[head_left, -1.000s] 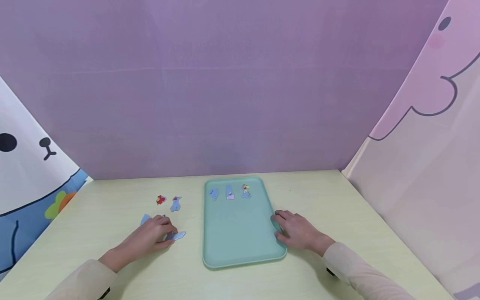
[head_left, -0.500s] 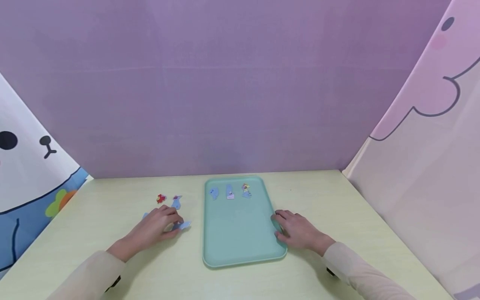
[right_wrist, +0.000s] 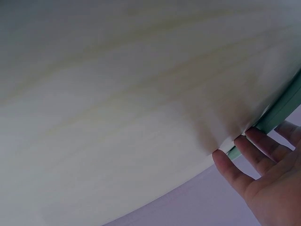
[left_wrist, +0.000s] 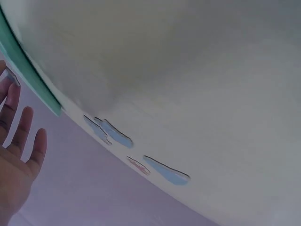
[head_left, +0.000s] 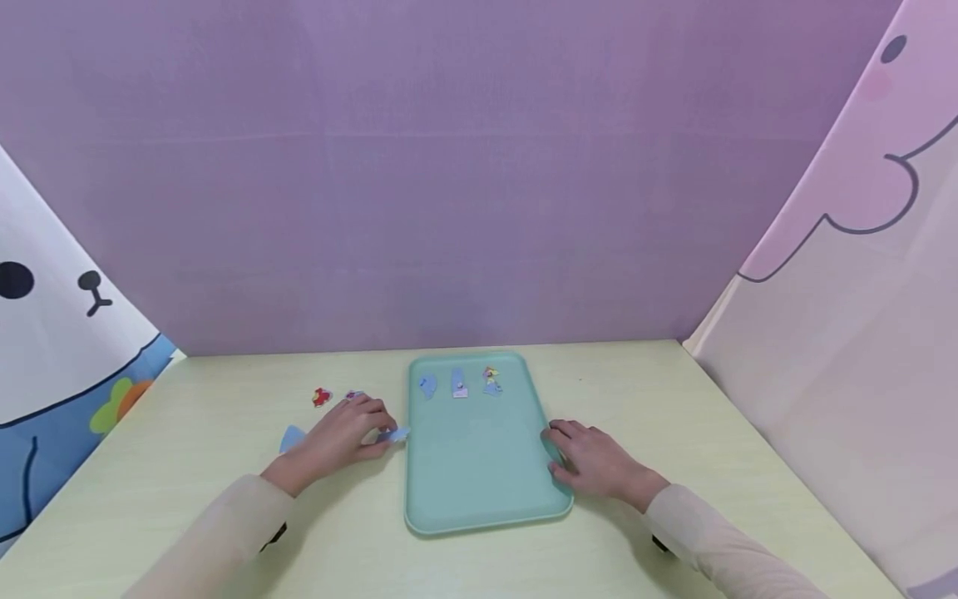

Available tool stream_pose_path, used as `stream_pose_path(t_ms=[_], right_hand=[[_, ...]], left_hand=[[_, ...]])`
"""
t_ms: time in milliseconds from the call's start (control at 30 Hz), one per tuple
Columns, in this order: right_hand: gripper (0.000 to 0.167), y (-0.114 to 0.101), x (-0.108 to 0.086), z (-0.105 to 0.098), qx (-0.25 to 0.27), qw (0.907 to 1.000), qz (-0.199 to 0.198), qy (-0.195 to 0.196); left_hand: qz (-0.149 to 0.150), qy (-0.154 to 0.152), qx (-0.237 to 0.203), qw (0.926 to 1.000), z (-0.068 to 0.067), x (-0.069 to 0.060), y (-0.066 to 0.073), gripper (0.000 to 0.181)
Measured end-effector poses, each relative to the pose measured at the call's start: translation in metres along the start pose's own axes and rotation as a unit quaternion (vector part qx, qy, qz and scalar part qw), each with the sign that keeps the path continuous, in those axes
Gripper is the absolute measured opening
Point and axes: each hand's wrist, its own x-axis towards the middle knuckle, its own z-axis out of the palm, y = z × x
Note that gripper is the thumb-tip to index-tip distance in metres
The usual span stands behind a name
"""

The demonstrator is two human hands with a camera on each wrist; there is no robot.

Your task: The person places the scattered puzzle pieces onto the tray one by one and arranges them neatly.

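Observation:
My left hand [head_left: 346, 434] pinches a flat blue cut-out piece [head_left: 394, 434] between thumb and fingers, at the left rim of the green tray [head_left: 479, 462]. Only the piece's end shows beyond the fingertips; in the left wrist view a sliver of this blue piece [left_wrist: 11, 75] shows there. My right hand [head_left: 599, 466] rests against the tray's right rim, its fingers fairly straight in the right wrist view. In a row along the tray's far end lie a rounded blue piece [head_left: 427, 385], a blue-and-lilac piece [head_left: 459, 384] and a yellow-and-blue figure piece [head_left: 491, 381].
Left of the tray lie a red piece [head_left: 322, 398], a piece [head_left: 354, 394] partly hidden by my left hand, and a blue piece [head_left: 292, 438] by the wrist. A purple cloth wall [head_left: 449, 208] stands behind the pale table [head_left: 614, 387].
My left hand has carried the blue cut-out piece right and slightly away from me, from among the loose pieces to the tray's left rim. My right hand has stayed at the right rim.

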Motion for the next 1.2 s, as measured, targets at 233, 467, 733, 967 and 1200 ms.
stream_pose_path(t_ms=[233,467,733,967,1200], right_hand=[[0.046,-0.001,0.0,-0.001,0.005,1.0,0.006,-0.005],[0.046,-0.002,0.0,-0.002,0.008,0.9999,0.006,-0.004],[0.046,-0.002,-0.001,-0.002,0.009,1.0,0.002,0.0],[0.045,-0.002,-0.001,-0.001,0.004,1.0,0.001,0.005],[0.046,-0.002,-0.001,-0.001,0.005,1.0,0.003,0.002]], left_hand=[[0.004,0.004,-0.009,0.9999,0.006,0.021,0.009,0.017],[0.002,0.001,-0.004,1.0,0.014,0.037,0.014,0.017],[-0.021,-0.031,-0.011,0.9993,0.023,0.051,0.015,0.019],[-0.041,-0.046,-0.006,0.9981,0.029,0.058,0.016,0.019],[-0.051,-0.067,-0.001,0.9965,0.033,0.062,0.017,0.018]])
